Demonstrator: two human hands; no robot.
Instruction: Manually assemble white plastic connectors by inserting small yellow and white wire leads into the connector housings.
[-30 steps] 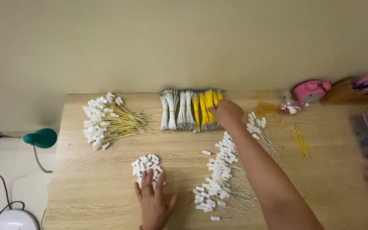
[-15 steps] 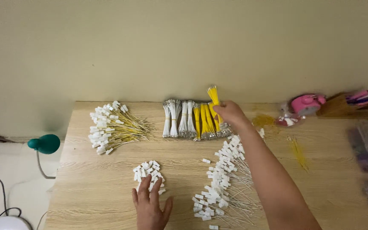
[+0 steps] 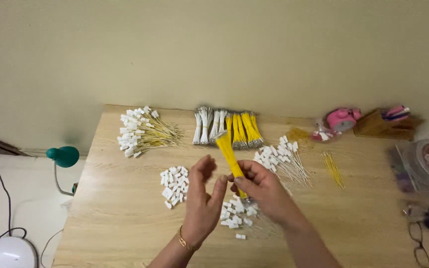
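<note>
My right hand [image 3: 263, 191] grips a bundle of yellow wires [image 3: 228, 155] by its lower end, lifted over the middle of the wooden table [image 3: 115, 218]. My left hand [image 3: 203, 198] is raised beside it, fingers spread, fingertips nearly touching the right hand, holding nothing. Below the hands lies a strip of white-tagged wires [image 3: 279, 161]. A small heap of loose white connectors [image 3: 174, 184] sits left of my left hand. Rows of white and yellow wire bundles [image 3: 227, 128] lie at the back edge.
A pile of yellow wires with white connectors [image 3: 142, 133] lies back left. Loose yellow wires [image 3: 332, 168], a pink object [image 3: 342, 118], a wooden holder [image 3: 383, 124] and a tape roll [image 3: 425, 166] are on the right. Glasses [image 3: 420, 243] lie near the right front; a green lamp [image 3: 63, 156] stands off the left edge.
My right hand picked a yellow bundle from the back row and brought it toward me. My left hand lifted off the table and rose to meet it.
</note>
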